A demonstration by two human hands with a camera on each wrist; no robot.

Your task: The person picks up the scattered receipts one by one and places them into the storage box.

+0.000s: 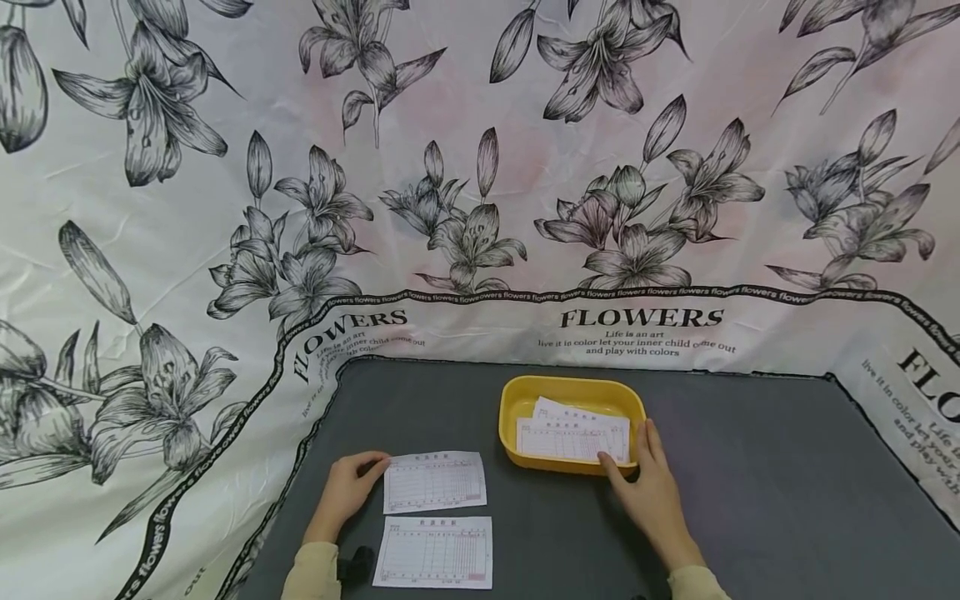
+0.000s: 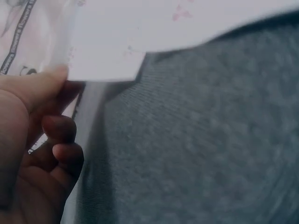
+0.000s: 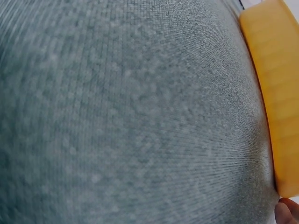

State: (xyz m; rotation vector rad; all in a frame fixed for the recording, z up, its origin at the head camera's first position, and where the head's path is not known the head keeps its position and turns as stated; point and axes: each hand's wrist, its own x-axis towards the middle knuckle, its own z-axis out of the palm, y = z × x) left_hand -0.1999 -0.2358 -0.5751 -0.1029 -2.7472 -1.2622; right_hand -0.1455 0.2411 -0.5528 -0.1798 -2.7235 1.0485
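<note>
My left hand (image 1: 347, 492) pinches the upper left corner of a printed paper form (image 1: 435, 483) between thumb and fingertip; in the left wrist view that form (image 2: 107, 42) reaches out from the fingers. Just below it on the dark surface lies a second printed form (image 1: 433, 554). To the right, my right hand (image 1: 654, 496) holds the near right corner of a yellow plastic tray (image 1: 507, 417), thumb at the front rim and fingers along the right end. Several similar forms (image 1: 573, 437) overlap inside the tray. Only fingertips show beside the tray (image 3: 275, 93) in the right wrist view.
A dark grey cloth surface (image 1: 750, 467) lies under everything. Behind and at the sides hangs a white sheet (image 1: 465, 100) with printed lilies and lettering. A small black object (image 1: 358, 565) sits by the left wrist.
</note>
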